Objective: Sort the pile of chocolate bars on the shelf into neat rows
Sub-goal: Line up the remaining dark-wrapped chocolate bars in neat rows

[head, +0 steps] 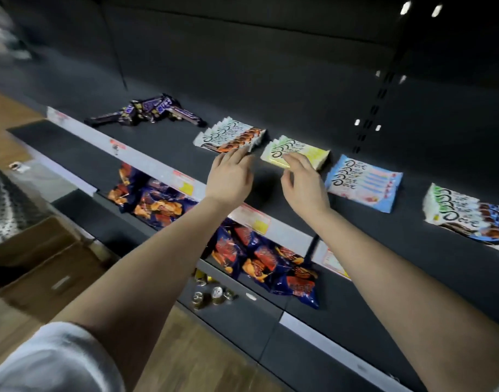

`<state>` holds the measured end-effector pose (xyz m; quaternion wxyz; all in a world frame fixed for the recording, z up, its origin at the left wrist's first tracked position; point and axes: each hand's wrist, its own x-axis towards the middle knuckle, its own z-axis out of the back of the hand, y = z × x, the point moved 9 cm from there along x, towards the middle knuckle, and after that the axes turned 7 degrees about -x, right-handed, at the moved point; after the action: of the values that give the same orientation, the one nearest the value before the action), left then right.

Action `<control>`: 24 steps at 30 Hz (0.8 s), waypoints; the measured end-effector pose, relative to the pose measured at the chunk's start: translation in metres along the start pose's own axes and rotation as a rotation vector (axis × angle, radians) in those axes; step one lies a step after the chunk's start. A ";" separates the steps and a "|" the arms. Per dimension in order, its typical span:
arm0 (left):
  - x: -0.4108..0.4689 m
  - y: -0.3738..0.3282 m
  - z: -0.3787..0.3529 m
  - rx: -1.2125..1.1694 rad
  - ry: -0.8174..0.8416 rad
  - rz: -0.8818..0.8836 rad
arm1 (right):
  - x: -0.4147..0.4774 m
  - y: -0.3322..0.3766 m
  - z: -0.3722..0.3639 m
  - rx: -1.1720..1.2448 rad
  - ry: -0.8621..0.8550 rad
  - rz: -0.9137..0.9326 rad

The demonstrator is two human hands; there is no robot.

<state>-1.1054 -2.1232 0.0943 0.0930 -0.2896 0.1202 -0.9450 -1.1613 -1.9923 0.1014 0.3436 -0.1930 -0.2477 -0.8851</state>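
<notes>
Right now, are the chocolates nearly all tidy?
Mostly. The blue row and green row look lined up. The left grip touches the orange row; the right grip touches the yellow row. The purple pile is a jumble, left to sort.

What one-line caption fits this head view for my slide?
Left hand touches the orange-wrapped row and right hand the yellow-green row, while purple bars lie heaped at the left end of the shelf.
</notes>
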 end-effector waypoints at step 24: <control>0.012 0.281 0.058 0.095 0.083 0.343 | 0.149 0.192 -0.203 0.148 0.218 0.263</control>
<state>-1.0526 -2.4038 0.0680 0.2611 -0.2211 0.1268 -0.9311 -1.1635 -2.3070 0.0735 0.4943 -0.1006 -0.2460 -0.8277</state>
